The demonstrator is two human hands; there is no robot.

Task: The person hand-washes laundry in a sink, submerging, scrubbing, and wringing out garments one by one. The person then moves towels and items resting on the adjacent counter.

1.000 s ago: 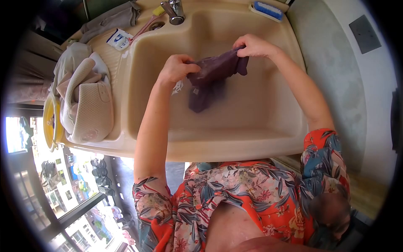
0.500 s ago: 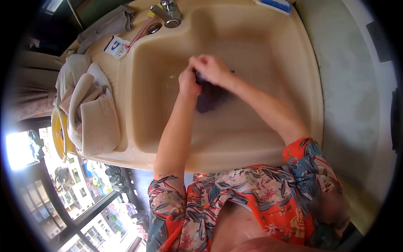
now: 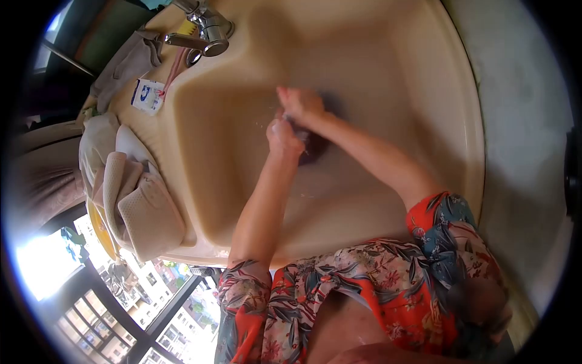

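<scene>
My left hand [image 3: 285, 138] and my right hand [image 3: 303, 108] are together over the cloudy water of the beige sink [image 3: 200, 145]. Both are closed on a dark purple cloth [image 3: 314, 150], which hangs partly under the water. The right hand sits just above and to the right of the left one, its fingers folded. Much of the cloth is hidden by my hands and the murky water.
A chrome faucet [image 3: 212, 36] stands at the sink's upper left. On the left ledge are a white packet [image 3: 147, 97], a grey cloth [image 3: 130, 65] and a heap of pale towels [image 3: 151, 209]. A yellow container [image 3: 100, 227] shows behind the towels, with a window below.
The camera view has tilted and shifted. My hands are slightly lower in the picture, with the left hand now below the right. Less of the cloth shows.
</scene>
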